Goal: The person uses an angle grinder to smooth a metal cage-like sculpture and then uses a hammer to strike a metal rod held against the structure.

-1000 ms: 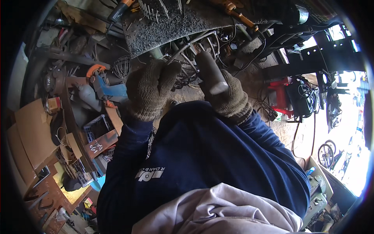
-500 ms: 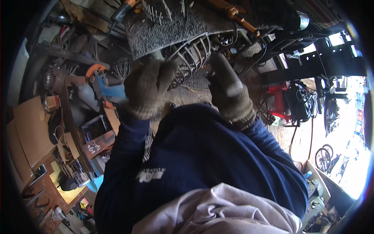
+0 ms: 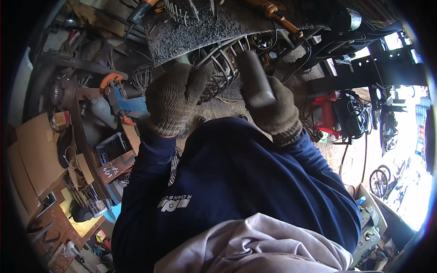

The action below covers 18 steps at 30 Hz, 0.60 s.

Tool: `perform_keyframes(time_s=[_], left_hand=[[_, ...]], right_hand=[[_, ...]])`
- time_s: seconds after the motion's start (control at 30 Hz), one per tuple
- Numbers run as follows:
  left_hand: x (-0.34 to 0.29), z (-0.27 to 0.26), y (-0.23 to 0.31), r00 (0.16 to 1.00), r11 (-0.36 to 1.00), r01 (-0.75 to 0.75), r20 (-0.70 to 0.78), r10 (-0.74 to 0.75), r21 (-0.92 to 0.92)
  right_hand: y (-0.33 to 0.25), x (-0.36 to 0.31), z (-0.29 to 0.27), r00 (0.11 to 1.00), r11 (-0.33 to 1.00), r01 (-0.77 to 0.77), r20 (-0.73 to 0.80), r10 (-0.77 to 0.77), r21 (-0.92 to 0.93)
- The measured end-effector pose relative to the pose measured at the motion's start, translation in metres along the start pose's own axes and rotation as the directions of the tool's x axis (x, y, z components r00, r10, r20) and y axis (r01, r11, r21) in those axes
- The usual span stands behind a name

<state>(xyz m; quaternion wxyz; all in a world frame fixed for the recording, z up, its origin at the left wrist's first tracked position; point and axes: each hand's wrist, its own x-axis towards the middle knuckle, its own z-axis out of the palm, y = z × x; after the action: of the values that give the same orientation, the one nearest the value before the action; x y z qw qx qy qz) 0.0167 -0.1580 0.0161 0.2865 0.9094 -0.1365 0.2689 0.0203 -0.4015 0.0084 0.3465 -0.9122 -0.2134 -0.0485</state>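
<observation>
Both my hands wear brown knit gloves and reach up under the edge of a gritty dark workbench top (image 3: pixel 195 32). My left hand (image 3: pixel 170 102) is closed around a bent metal rod of a curved wire frame (image 3: pixel 221 63) that hangs below the bench edge. My right hand (image 3: pixel 277 109) grips a dark grey cylindrical handle (image 3: pixel 255 79), which stands upright just right of the frame's rods. My dark blue sleeves and torso fill the lower middle of the picture.
A blue and orange power tool (image 3: pixel 120 98) lies left of my left hand. Cardboard sheets (image 3: pixel 36 150) and scrap crowd the left side. A red machine (image 3: pixel 325 113) with cables stands at the right, a bicycle wheel (image 3: pixel 378 182) beyond. An orange-handled tool (image 3: pixel 273 11) rests on the bench.
My right hand swung in against the wire frame half a second ago and is now back with the grey handle upright. My left hand has kept its hold on the rods.
</observation>
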Motion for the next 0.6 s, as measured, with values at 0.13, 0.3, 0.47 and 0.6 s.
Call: perform_keyframes(time_s=[0.13,0.3,0.47,0.6], left_hand=[[-0.003,0.001,-0.003,1.0,0.999,0.022,-0.015,-0.023,-0.043],[0.004,-0.006,0.006,0.996,0.996,0.027,0.082,-0.034,0.087],[0.013,-0.01,-0.001,0.973,0.937,-0.228,0.086,0.212,0.266],[0.004,-0.006,0.005,0.996,0.999,0.009,0.092,-0.014,0.047]], right_hand=[[-0.005,-0.002,-0.011,0.988,0.978,0.153,-0.039,-0.149,0.14],[0.01,-0.012,0.009,0.988,0.994,-0.088,-0.119,0.095,0.059],[-0.005,-0.004,-0.014,1.0,0.988,0.012,-0.003,-0.011,0.153],[-0.012,-0.003,-0.03,0.98,0.974,0.033,0.186,-0.076,0.223]])
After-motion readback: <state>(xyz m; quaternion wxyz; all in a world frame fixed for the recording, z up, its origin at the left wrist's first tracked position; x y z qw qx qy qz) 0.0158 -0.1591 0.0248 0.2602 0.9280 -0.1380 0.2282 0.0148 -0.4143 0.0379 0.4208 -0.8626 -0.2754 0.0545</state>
